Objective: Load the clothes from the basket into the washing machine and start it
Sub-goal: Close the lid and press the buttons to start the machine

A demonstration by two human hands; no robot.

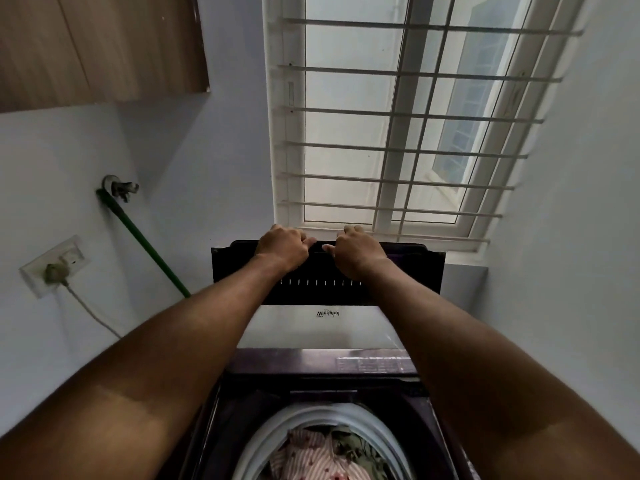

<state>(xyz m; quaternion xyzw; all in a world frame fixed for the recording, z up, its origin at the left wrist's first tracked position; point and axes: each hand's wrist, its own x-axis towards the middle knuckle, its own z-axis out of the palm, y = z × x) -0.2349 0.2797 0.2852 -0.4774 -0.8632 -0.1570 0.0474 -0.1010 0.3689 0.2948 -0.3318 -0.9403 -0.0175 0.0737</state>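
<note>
The top-loading washing machine (325, 372) stands right in front of me with its dark lid (412, 275) raised upright against the window sill. My left hand (282, 247) and my right hand (356, 251) both grip the lid's top edge, fingers curled over it, side by side. Down in the drum (346, 415), inside its white rim, lie clothes (311, 452): a pink striped garment and a greenish floral one. The basket is out of view.
A barred window (398, 126) fills the wall behind the machine. On the left wall are a tap with a green hose (142, 237), a socket with a plug and white cord (55, 268), and a wooden cabinet (97, 46) above.
</note>
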